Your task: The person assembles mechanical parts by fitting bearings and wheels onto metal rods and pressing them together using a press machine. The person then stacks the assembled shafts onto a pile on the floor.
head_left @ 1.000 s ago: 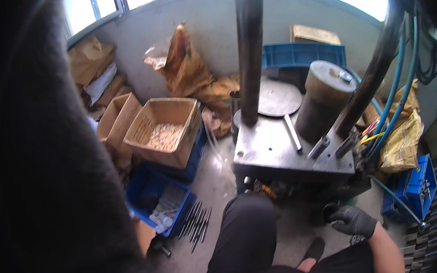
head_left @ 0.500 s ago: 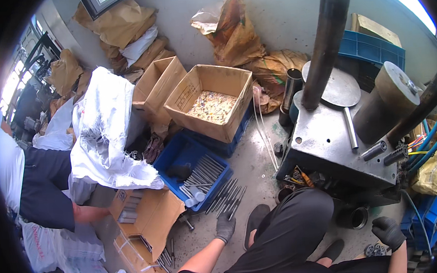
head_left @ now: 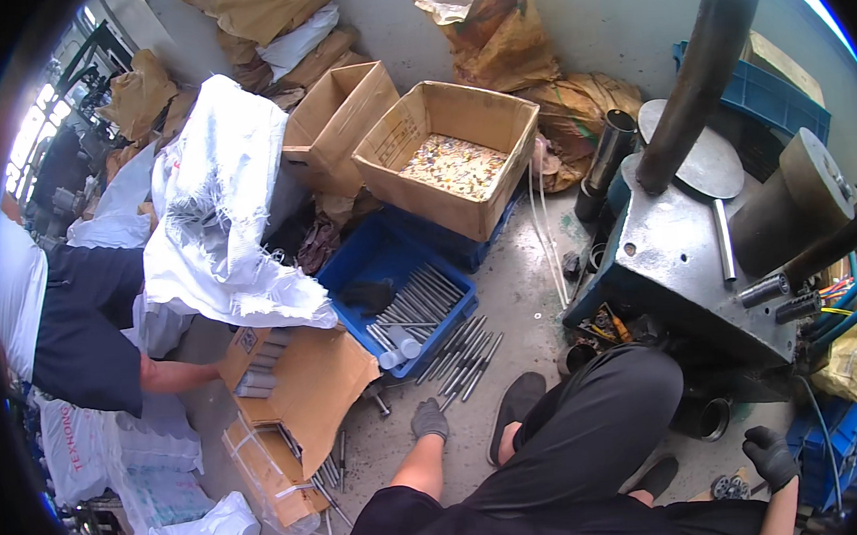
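Observation:
My left hand, in a grey glove, is low over the floor at the near ends of a loose bundle of metal rods. Its fingers point away from me and are too indistinct to read. In a dark glove, my right hand hangs at the lower right with its fingers curled in and nothing visible in them. A blue plastic bin behind the loose rods holds more metal rods, a dark cloth or glove and pale cylinders.
An opened cardboard box holds grey cylinders, with more rods beside it. Another person's arm reaches to it. Behind stands a carton of small mixed pieces. A heavy steel press stands right, above a blue crate.
The view has shifted, so the scene sits lower and farther right. My left hand has drawn back slightly from the loose rods. My right hand stays curled at the lower right.

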A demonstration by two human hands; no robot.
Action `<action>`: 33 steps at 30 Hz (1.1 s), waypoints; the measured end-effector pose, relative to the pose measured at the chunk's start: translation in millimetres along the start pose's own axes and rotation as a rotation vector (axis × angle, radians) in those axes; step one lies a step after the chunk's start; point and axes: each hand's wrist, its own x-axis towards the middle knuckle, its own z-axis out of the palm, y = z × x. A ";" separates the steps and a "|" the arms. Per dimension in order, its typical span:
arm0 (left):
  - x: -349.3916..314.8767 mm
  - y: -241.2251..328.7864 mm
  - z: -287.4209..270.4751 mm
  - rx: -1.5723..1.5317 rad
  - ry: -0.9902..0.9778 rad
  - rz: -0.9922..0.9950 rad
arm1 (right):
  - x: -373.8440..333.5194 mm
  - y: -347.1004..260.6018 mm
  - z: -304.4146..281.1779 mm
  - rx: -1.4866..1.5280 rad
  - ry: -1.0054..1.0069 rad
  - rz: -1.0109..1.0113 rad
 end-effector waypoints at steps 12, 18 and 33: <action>-37.2 55.6 -94.1 -0.587 0.230 0.477 | -26.4 -62.4 -16.9 0.186 -0.023 -0.305; -61.6 180.5 -212.6 -0.514 0.420 0.944 | -41.2 -123.3 -46.1 -0.119 0.130 -0.717; -255.1 502.6 -344.9 -1.005 0.485 1.618 | 92.3 -73.2 -66.0 0.142 1.028 -0.485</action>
